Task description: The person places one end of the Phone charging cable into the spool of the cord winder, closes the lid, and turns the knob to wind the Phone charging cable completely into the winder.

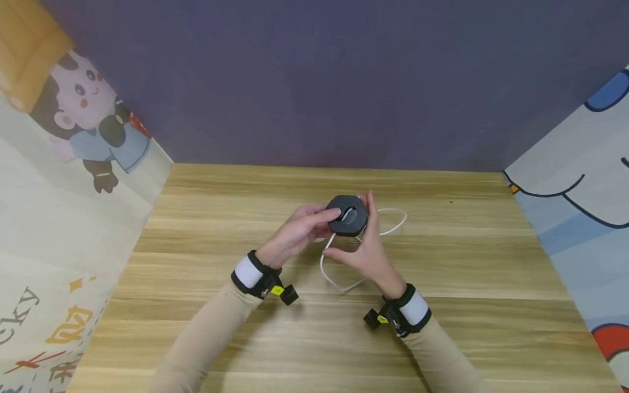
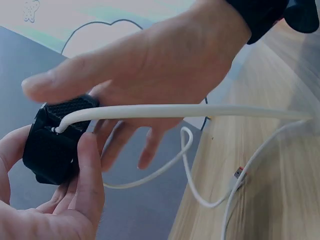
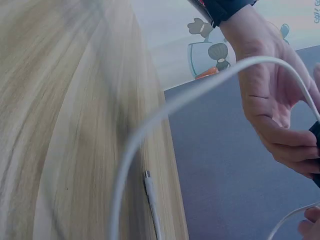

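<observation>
My left hand (image 1: 302,232) grips a black octagonal cable spool (image 1: 347,215) just above the table, thumb on its near side. A white cable (image 1: 339,281) comes out of the spool's slot and loops down onto the wood. My right hand (image 1: 367,245) stands against the spool's right side with straight fingers behind it, thumb out beside the cable. In the left wrist view the spool (image 2: 54,145) sits in my left hand (image 2: 60,205), and the cable (image 2: 200,111) runs under the straight thumb of my right hand (image 2: 150,75). The right wrist view shows my left hand (image 3: 272,105) and the cable (image 3: 200,95).
The wooden table (image 1: 442,305) is walled by a purple back panel (image 1: 344,82) and cartoon-printed side panels (image 1: 73,164). A further cable loop (image 1: 395,218) lies right of the spool, and the cable's plug end (image 2: 240,173) rests on the wood.
</observation>
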`<state>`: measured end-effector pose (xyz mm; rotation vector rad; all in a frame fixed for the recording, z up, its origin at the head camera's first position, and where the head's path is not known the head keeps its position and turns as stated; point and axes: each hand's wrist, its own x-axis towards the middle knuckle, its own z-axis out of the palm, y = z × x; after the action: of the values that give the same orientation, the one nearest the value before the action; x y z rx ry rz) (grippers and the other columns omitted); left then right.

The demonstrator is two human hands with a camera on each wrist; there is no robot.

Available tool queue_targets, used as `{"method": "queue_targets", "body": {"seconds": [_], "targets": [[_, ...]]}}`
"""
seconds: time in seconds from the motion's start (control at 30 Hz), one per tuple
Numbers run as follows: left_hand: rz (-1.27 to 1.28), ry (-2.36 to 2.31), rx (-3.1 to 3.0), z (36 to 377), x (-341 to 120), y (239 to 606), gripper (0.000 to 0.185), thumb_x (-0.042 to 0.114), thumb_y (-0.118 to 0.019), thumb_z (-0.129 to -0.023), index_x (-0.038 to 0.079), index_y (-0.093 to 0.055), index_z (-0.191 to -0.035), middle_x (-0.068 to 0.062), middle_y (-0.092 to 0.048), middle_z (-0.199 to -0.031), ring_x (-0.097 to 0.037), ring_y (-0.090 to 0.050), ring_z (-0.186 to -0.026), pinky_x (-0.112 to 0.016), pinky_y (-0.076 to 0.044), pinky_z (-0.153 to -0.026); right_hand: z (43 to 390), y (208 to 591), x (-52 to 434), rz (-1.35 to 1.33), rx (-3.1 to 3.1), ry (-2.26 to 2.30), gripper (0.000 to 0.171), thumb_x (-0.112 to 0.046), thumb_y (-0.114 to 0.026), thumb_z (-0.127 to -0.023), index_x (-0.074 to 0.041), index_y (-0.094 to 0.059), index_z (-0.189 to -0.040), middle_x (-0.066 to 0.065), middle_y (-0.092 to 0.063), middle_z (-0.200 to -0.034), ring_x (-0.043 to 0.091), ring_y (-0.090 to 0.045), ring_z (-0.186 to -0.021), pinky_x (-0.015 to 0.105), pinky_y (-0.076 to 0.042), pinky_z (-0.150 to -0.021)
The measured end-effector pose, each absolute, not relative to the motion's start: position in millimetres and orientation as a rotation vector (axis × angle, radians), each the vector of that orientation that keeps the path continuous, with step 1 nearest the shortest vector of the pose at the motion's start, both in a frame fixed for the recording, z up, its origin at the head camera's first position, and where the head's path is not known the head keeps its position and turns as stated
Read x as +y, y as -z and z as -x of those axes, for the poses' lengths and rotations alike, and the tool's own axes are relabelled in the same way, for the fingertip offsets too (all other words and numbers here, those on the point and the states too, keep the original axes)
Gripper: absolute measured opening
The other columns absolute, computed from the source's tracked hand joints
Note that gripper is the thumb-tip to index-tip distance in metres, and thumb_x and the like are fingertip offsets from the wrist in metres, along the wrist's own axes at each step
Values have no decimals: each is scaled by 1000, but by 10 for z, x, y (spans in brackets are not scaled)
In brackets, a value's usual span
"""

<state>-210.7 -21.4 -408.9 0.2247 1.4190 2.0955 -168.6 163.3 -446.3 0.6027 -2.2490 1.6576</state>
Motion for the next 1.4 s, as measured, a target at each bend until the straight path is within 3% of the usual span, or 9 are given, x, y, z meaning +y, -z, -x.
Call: {"method": "queue_targets", "body": {"seconds": [0.1, 0.5, 0.67, 0.77, 0.87, 0.97, 1.03, 1.2, 1.4], "targets": [[-217, -2128, 1396, 2079, -197, 4095, 37, 11, -55, -102, -16, -56, -129, 0, -77, -91, -9, -74, -81, -23, -59, -78, 1684, 4457, 1610, -570, -2262, -1706, 142, -72, -81, -70, -11, 5, -165, 23, -20, -162, 33, -28, -149, 32, -20, -126], [-203, -2221, 1341, 1982, -198, 4109, 24, 10, -52, -104, -5, -62, -120, -1, -76, -89, -10, -72, -76, -26, -60, -77, 1697, 4472, 1618, -676, -2294, -1652, 127, -67, -78, -79, -9, -3, -165, 23, -27, -155, 30, -32, -143, 58, -24, -120], [-209, -2269, 1302, 1964, -222, 4112, 24, 9, -48, -106, -5, -64, -118, -2, -75, -89, -11, -71, -76, -27, -60, -76, 1690, 4461, 1627, -746, -2310, -1709, 123, -34, -85, -84, -7, 2, -165, 20, -26, -165, 30, -30, -150, 48, -20, -125], [-168, -2317, 1276, 1961, -242, 4110, 22, 9, -49, -106, 1, -69, -108, -3, -75, -90, -12, -71, -76, -25, -60, -74, 1701, 4450, 1629, -786, -2316, -1670, 113, -10, -83, -80, -3, -7, -164, 21, -35, -160, 27, -45, -139, 37, -38, -116], [-127, -2367, 1237, 1965, -261, 4117, 26, 9, -49, -106, 7, -74, -98, -4, -75, -90, -12, -72, -77, -24, -59, -74, 1717, 4425, 1637, -841, -2285, -1648, 92, 2, -81, -79, 1, -31, -156, 20, -58, -134, 24, -62, -107, 33, -56, -90], [-125, -2400, 1202, 1964, -287, 4126, 27, 11, -52, -106, 10, -76, -95, -4, -76, -90, -12, -72, -78, -24, -60, -76, 1738, 4403, 1668, -902, -2252, -1627, 73, 9, -81, -77, 2, -48, -142, 16, -67, -100, 23, -64, -80, 35, -57, -72], [-137, -2417, 1171, 1962, -311, 4136, 24, 13, -55, -106, 11, -77, -96, -4, -76, -92, -12, -72, -78, -26, -60, -76, 1742, 4392, 1695, -924, -2256, -1612, 72, 10, -82, -77, 2, -50, -141, 15, -70, -92, 21, -64, -73, 34, -57, -66], [-155, -2455, 1112, 1951, -377, 4129, 14, 22, -68, -101, 11, -76, -103, -5, -76, -98, -15, -72, -82, -28, -60, -78, 1737, 4387, 1738, -930, -2300, -1630, 76, 10, -82, -79, 3, -48, -147, 20, -76, -104, 10, -68, -74, 28, -58, -60], [-105, -2475, 1062, 1937, -466, 4097, 20, 27, -75, -96, 10, -75, -106, -5, -76, -97, -15, -70, -79, -25, -58, -75, 1724, 4384, 1765, -928, -2291, -1721, 62, 17, -78, -79, 11, -55, -136, 26, -74, -95, 12, -72, -81, 22, -60, -67]]}}
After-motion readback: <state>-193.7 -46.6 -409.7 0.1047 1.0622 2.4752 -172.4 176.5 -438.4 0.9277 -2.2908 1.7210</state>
